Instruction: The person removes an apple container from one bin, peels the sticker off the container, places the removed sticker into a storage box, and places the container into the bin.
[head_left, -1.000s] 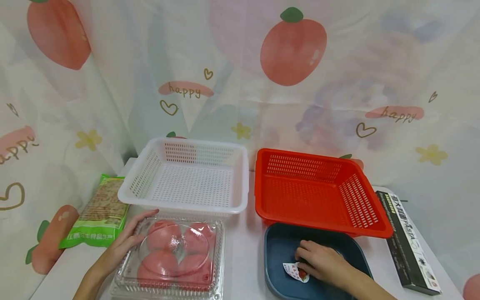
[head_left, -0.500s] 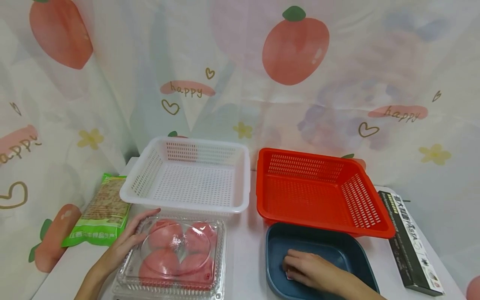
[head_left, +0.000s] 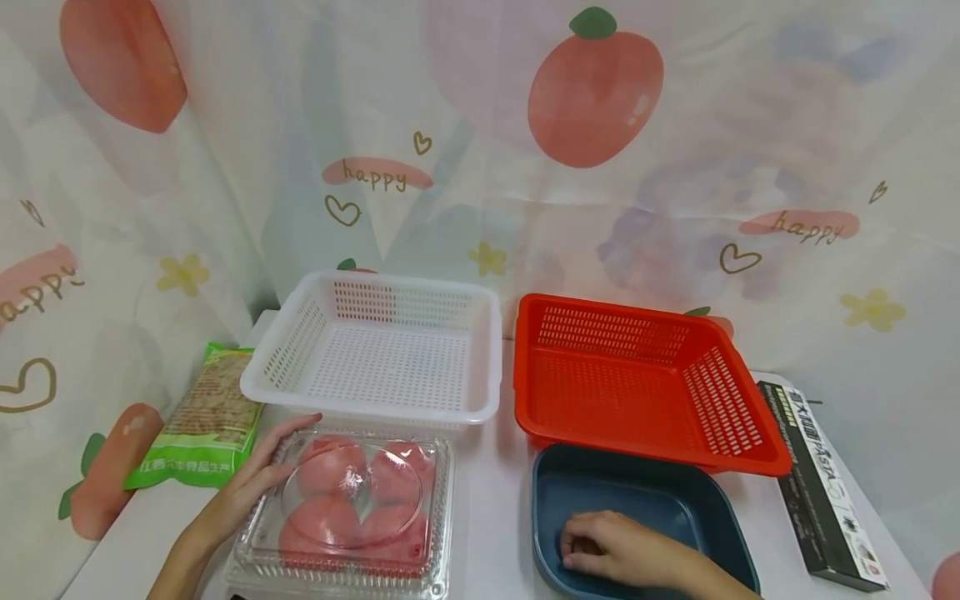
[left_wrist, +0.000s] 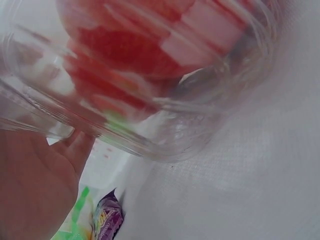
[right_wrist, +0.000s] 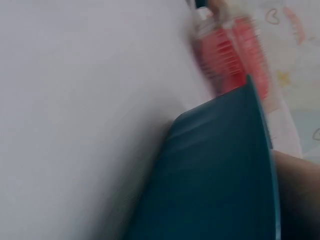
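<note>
The right hand (head_left: pixel 611 546) has shifted left onto where a printed slip showed a second ago; its fingers curl, and whether they grip anything I cannot tell. Around them the blue tub (head_left: pixel 660 492) runs lengthwise left to right. The left hand (head_left: pixel 236 502), fingers loosely extended forward, touches the clear box (head_left: pixel 441 500) beside it.

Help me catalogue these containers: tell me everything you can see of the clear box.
The clear box looks like thin, shiny plastic, with ribbed edges and a rounded ring on top; it appears closed. Four red round fruits show inside. It sits flat on the white table, in front of the white basket; the left hand touches its left side.
</note>
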